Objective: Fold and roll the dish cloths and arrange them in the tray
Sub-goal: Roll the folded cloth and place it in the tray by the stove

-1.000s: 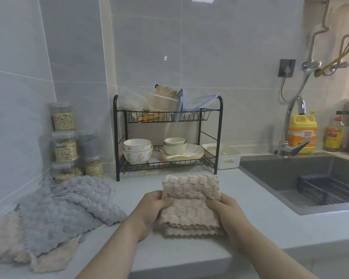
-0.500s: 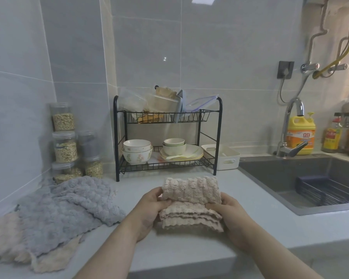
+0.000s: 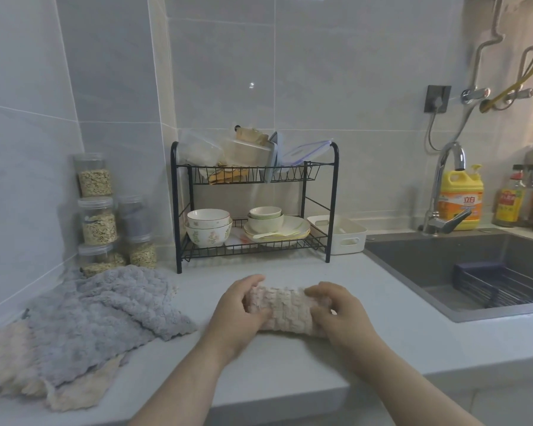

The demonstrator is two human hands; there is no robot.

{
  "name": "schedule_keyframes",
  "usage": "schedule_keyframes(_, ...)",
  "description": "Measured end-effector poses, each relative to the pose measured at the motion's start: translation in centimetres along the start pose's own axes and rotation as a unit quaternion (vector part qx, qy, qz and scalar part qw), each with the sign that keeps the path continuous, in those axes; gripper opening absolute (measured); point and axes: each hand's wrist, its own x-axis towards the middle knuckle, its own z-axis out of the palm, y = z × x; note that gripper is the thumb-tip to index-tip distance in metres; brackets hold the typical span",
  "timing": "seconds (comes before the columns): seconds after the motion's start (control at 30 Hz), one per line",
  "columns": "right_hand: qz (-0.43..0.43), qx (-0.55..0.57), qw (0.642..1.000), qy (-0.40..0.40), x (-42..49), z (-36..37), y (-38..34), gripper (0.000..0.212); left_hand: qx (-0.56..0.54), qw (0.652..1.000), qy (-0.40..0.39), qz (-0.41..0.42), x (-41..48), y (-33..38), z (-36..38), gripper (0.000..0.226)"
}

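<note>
Left hand (image 3: 243, 309) and right hand (image 3: 336, 312) clench a beige dish cloth (image 3: 285, 309), seemingly rolled, between their fingers on the counter (image 3: 290, 370); white tray (image 3: 348, 239) beyond the fingertips, and the grey cloth (image 3: 99, 312) lies unfolded to their left.

Rolled into a thick log, crosswise on the tabletop (image 3: 259, 379): beige cloth (image 3: 285, 309). Heaped loose at left: grey cloth (image 3: 105, 318) over cream cloth (image 3: 10, 364), perhaps several. Farther back, well apart: white tray (image 3: 340, 233).

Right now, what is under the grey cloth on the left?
A cream cloth sticks out from under the grey cloth along its near and left edges. Whether more cloths lie beneath is covered.
</note>
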Motion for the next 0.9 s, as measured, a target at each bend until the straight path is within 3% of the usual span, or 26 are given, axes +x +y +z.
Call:
schedule_keyframes(0.07, -0.008, -0.032, 0.999, -0.009, -0.2, 0.0, 0.1, 0.05, 0.002, 0.999, -0.029, -0.026, -0.1, 0.3, 0.1, 0.065)
schedule_keyframes(0.17, 0.049, -0.024, 0.997, -0.062, -0.2, 0.0, -0.3, 0.068, 0.015, 0.996, -0.078, -0.047, -0.2, 0.3, 0.2, 0.075)
schedule_keyframes(0.3, 0.053, -0.12, 0.986, -0.104, -0.1, 0.7, 0.0, 0.086, 0.04, 0.993, -0.1, -0.053, -0.2, 0.5, 0.1, 0.067)
schedule_keyframes(0.43, 0.054, -0.103, 0.99, -0.075, -0.2, 0.5, 0.0, 0.074, 0.014, 0.991, -0.116, -0.07, -0.3, 0.9, 0.0, 0.061)
schedule_keyframes(0.5, 0.076, -0.022, 0.995, -0.059, -0.3, 0.0, -0.3, 0.067, -0.006, 0.992, -0.091, -0.085, -0.2, 0.9, 0.0, 0.057)
schedule_keyframes(0.67, 0.1, 0.194, 0.975, -0.034, 0.0, -0.7, -0.3, 0.028, -0.2, 0.969, -0.028, -0.143, 0.4, 0.4, -1.1, 0.047)
schedule_keyframes(0.9, 0.11, 0.2, 0.974, -0.005, 0.1, -0.8, -0.4, 0.027, -0.204, 0.966, -0.084, -0.135, 0.3, 0.5, -1.2, 0.042)
